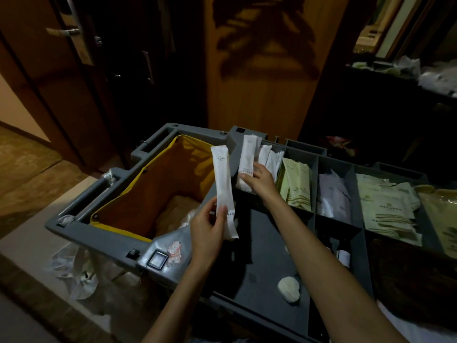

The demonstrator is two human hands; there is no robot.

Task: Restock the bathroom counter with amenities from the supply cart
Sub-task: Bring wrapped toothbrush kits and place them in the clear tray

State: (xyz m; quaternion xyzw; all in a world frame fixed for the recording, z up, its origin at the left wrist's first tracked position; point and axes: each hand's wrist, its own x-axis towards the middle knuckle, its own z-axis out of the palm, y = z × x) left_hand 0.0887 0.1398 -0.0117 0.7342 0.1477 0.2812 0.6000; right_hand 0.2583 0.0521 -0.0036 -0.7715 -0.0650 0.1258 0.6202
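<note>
My left hand (207,229) pinches the lower end of a long white amenity packet (223,184), which stands upright above the grey supply cart (138,253). My right hand (259,179) reaches into the cart's far-left compartment and grips a second long white packet (248,157), partly lifted out. More white packets (270,158) stand in that same compartment behind the hand.
Other compartments hold pale green packets (298,186), lavender packets (332,196) and wider cream packets (388,206). A yellow-lined waste bag (158,184) fills the cart's left half. A white lump (288,289) lies in the dark front tray. Wooden doors (259,70) stand behind.
</note>
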